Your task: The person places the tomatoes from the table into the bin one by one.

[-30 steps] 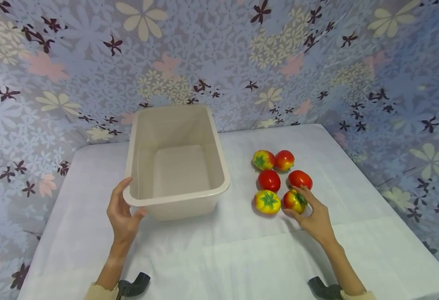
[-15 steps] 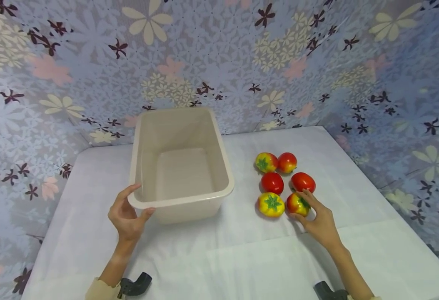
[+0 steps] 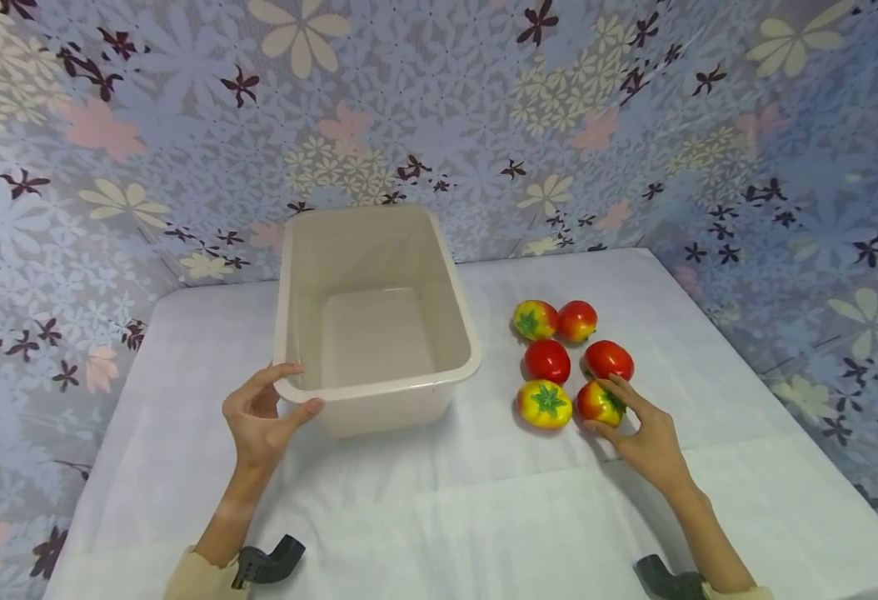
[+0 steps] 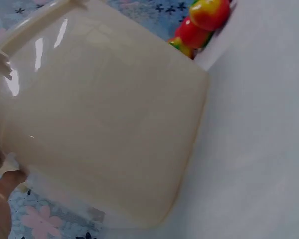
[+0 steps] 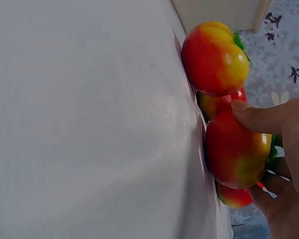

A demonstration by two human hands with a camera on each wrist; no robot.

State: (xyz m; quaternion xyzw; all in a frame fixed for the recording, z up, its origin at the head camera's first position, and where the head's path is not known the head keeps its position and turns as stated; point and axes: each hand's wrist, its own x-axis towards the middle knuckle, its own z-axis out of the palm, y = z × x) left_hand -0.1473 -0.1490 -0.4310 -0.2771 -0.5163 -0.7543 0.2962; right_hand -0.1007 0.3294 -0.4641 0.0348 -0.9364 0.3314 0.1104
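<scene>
In the head view, a beige plastic bin [image 3: 379,387] stands at the left of the white-covered table. My left hand [image 3: 262,421] grips its near left corner, fingers over the rim and thumb against the front. On the right, my right hand [image 3: 645,437] holds a red-and-yellow tomato [image 3: 595,402] with a green leafy top, still on the cloth. In the right wrist view, my thumb lies across this tomato [image 5: 234,147] and the other fingers go behind it. A yellow tomato [image 3: 544,404] sits just left of it, and a red tomato [image 3: 609,360] lies just behind.
Farther back are another red tomato [image 3: 547,361] and two touching ones, a yellow-red tomato [image 3: 535,320] and a red tomato [image 3: 577,321]. Flower-patterned cloth [image 3: 469,125] hangs behind and beside the table [image 3: 484,517]. The bin's inside shows bare.
My left fingers have come over the bin's rim, and the bin has shifted slightly right, nearer the tomatoes. My right hand has stayed at the same tomato. The head view has shifted a little.
</scene>
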